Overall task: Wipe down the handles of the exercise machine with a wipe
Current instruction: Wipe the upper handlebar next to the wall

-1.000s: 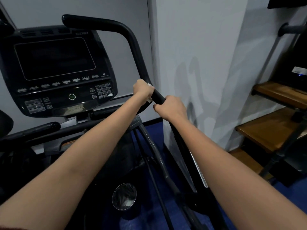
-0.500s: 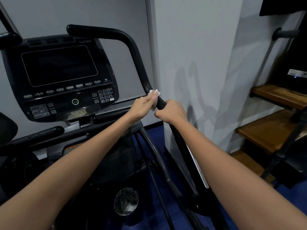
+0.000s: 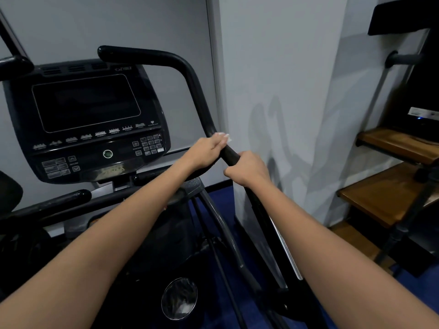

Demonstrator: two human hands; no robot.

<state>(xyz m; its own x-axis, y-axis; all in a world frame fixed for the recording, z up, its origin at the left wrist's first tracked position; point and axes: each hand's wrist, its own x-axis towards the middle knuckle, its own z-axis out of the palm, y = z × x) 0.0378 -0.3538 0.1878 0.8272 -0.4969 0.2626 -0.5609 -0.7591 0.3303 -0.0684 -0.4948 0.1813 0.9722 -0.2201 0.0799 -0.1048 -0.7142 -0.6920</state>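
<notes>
Now | left grip (image 3: 209,148) presses wipe (image 3: 228,138) on handle (image 3: 199,100) | right grip (image 3: 247,169) clenches handle beside wall (image 3: 273,67)

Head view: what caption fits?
Left hand presses a wipe on the handle; right hand grips below.
</notes>
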